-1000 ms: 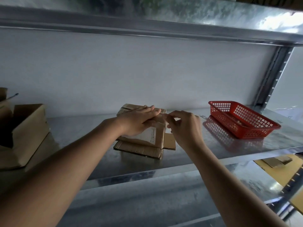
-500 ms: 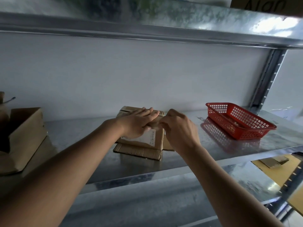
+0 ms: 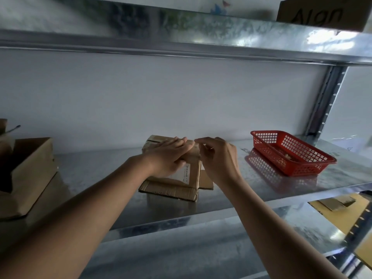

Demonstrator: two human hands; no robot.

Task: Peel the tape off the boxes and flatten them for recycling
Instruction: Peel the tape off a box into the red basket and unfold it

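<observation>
Mid-peel: your left hand presses flat on the small brown cardboard box at mid metal shelf, right hand pinching at its far tape edge, so pull low and steady next.

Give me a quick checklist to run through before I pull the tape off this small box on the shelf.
1. Box held down: ok. The left hand lies flat on the small cardboard box.
2. Grip on the tape: cannot tell. The right hand has its fingertips pinched at the box's top right edge, but no tape end shows between them.
3. Box stable on the metal shelf: ok, it sits back from the front lip.
4. Room to pull right: ok. The red basket stands apart from the hand.
5. Place for scraps: ok, the basket is close and open.
6. Open box on the left: ok, out of the way.
</observation>
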